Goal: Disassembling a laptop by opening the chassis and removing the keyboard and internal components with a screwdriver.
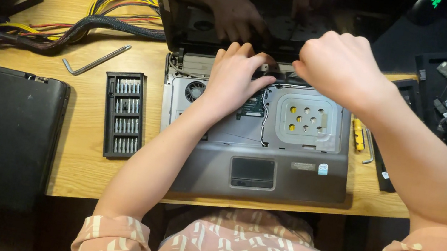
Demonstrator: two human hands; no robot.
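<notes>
Left hand point(234, 82) flat on opened laptop point(257, 143), steadying it; right hand point(339, 66) fisted at hinge, fingers curled, pinched item unclear; bit set point(123, 115) near.

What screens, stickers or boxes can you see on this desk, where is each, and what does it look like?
Laptop screen: top centre, tilted back, dark, reflecting the hands.
Small square sticker: laptop palm rest, right of the touchpad, blue and white.
Narrow label: just left of that sticker, grey rectangle.
Screwdriver bit case: on the desk left of the laptop, black rectangle with rows of silver bits.
</notes>
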